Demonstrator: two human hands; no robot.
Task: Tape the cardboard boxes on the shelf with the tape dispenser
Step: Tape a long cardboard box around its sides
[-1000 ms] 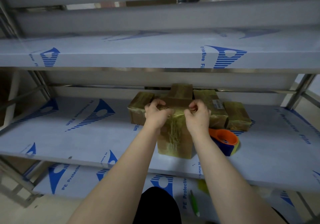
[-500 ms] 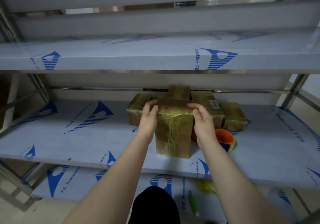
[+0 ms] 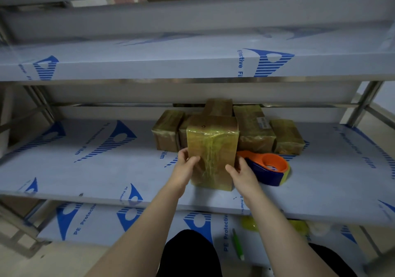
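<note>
The front box (image 3: pixel 211 148) hides much of the boxes (image 3: pixel 253 131) stacked behind it, and my right hand (image 3: pixel 243 176) covers the near end of the tape dispenser (image 3: pixel 271 169). The label (image 3: pixel 263 124) on one back box is too small to read. My forearms (image 3: pixel 149 223) run off the bottom edge

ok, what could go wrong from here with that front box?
Front box stands tall near the shelf edge, and left hand and right hand grip it low: it might tip forward. The tape dispenser lies right by the right hand, so a bump could shove it. Tape on the box's front looks wrinkled and may lift.
</note>
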